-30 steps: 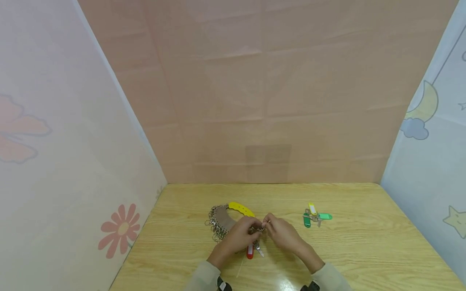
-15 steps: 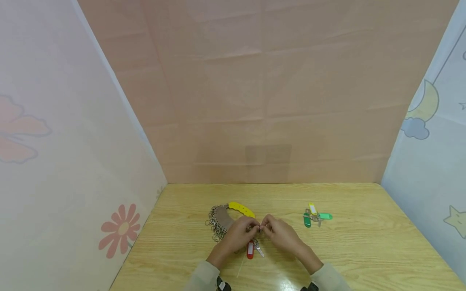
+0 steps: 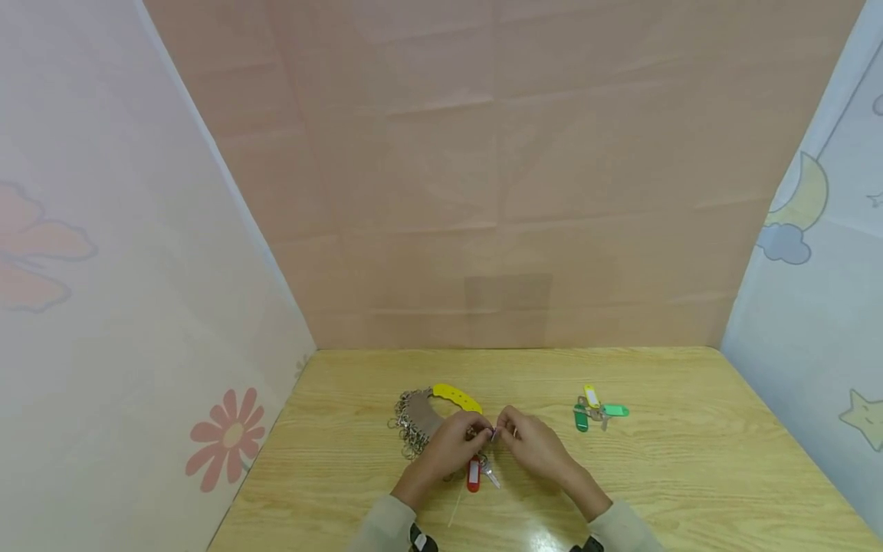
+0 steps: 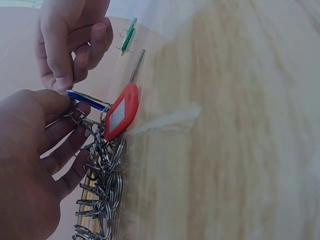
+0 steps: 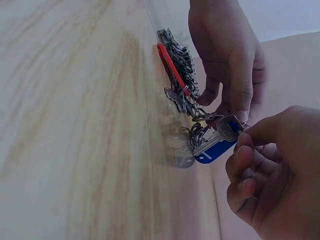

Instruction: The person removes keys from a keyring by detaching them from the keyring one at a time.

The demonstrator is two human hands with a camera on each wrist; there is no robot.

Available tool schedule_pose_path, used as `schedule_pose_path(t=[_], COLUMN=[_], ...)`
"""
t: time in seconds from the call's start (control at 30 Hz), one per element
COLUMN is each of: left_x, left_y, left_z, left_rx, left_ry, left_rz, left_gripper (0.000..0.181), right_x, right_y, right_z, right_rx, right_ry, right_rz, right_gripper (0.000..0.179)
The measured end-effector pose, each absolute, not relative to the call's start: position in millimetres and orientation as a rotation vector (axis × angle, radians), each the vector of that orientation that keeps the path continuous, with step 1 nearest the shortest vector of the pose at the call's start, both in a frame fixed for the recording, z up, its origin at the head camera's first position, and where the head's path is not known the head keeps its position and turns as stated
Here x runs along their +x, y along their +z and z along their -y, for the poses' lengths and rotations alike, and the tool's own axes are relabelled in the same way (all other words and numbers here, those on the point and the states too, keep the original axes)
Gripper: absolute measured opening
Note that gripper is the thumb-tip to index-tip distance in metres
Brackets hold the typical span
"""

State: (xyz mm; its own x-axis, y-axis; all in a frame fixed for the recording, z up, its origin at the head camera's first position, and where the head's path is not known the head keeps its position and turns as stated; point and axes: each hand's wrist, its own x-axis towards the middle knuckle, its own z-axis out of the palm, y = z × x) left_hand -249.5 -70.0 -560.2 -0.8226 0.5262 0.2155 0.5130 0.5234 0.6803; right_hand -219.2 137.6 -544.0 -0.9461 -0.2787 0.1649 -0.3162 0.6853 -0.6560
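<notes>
Both hands meet over a key holder with a brown plate, a yellow grip and many metal rings along its edge. My left hand pinches a small metal ring at the holder's near end between thumb and fingers. With thumb and forefinger, my right hand pinches the split ring of a key with a blue tag. Below the left hand, a red key tag and its key hang off the holder. Fingertips partly hide where the two rings meet.
To the right on the wooden table lie keys with a yellow tag, a dark green tag and a light green tag. A thin pale strip lies near the left wrist. Walls enclose the table.
The right hand's fingertips have shifted slightly left and down, closer to the left hand's. Holder, red tag and the keys at the right stay where they were.
</notes>
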Motion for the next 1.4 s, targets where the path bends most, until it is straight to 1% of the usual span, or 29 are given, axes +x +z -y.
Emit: schedule_pose_path(t=[0.07,0.27,0.5,0.73,0.87,1.1,1.33,1.4], left_x=[-250,-249,-249,-249,-249,-250,-251,-251], left_y=[-560,-560,-560,-561,-561,-564,-567,-566], left_z=[70,70,70,71,71,73,75,74], left_rx=[0.926,0.925,0.914,0.889,0.894,0.816,0.794,0.789], left_ry=[1.203,1.200,1.225,1.224,1.245,1.348,1.440,1.445], left_rz=[-2.732,-2.727,-2.704,-2.718,-2.705,-2.642,-2.565,-2.554], left_gripper=[0.014,0.014,0.015,0.017,0.018,0.019,0.023,0.023], right_x=[-220,-222,-222,-223,-224,-220,-220,-220], right_y=[-543,-543,-543,-543,-544,-544,-546,-547], right_z=[-137,-134,-135,-136,-134,-127,-119,-117], right_rx=[0.488,0.496,0.505,0.525,0.503,0.480,0.470,0.470], right_ry=[1.119,1.108,1.068,0.920,0.856,1.014,0.920,0.879], right_rz=[2.835,2.793,2.759,2.704,2.698,2.732,2.763,2.762], right_gripper=[0.006,0.014,0.011,0.016,0.015,0.014,0.022,0.022])
